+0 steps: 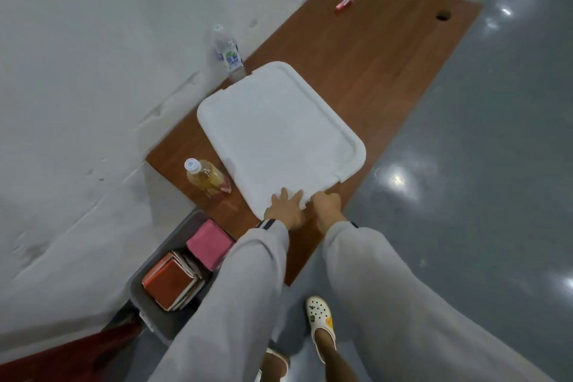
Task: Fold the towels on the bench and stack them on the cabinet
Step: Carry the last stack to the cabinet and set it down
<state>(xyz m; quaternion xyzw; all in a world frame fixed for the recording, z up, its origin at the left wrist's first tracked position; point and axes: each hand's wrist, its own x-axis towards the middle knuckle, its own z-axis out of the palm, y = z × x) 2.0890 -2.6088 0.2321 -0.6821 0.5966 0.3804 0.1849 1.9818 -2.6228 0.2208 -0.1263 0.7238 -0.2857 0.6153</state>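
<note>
A white foam lid (279, 130) lies flat on the brown wooden bench (372, 49), slightly turned. My left hand (285, 211) grips the lid's near edge, its fingers spread on top. Just to its right, my right hand (327, 205) curls around the near corner of the same edge. Both arms are in grey sleeves. A pink folded towel (209, 243) and an orange folded piece (170, 284) sit in a grey bin (145, 304) below the bench's near end. No cabinet is in view.
On the bench, a yellow drink bottle (206, 177) stands left of the lid and a clear water bottle (228, 53) stands by the white wall. A pink wrapper (344, 0) and a round hole (442, 15) are at the far end. Grey floor lies to the right.
</note>
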